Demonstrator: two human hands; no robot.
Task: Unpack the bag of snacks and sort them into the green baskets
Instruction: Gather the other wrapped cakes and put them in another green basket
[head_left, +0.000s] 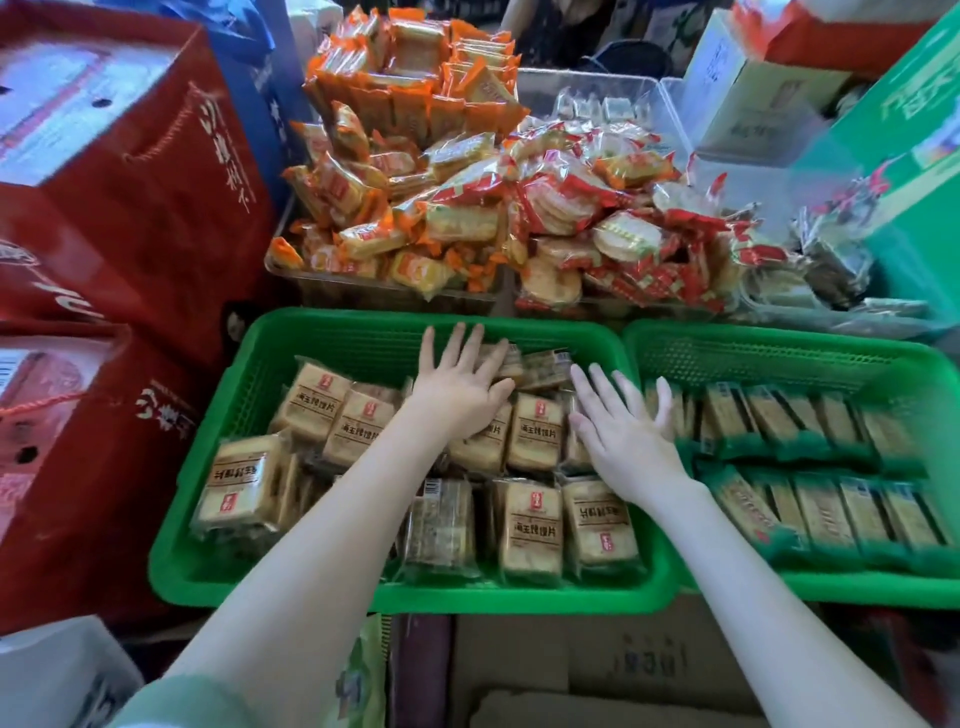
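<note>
Lying palm-down on the snacks, the left hand (462, 387) has its fingers (458, 343) straight and fanned, gripping nothing. It rests on the tan square packets (535, 525) near the far wall of the left green basket (332, 325). The right hand (623, 431) is likewise flat and released, its fingers (600, 387) splayed over the packets at that basket's right side. Its outermost finger reaches across the rims above the right green basket (779, 340). Both baskets are rigid plastic with fine mesh walls and rounded rims, and they touch side by side. The square packets are glossy clear film over pale slabs, laid in loose rows, some tilted. The right basket holds long narrow bars (831, 506) with green crimped ends, packed tightly in two rows. Higher in the frame, crinkled orange packets (395, 104) and red-trimmed round crackers (597, 218) lie heaped. Red cartons (130, 182) with cord handles stand at left.
</note>
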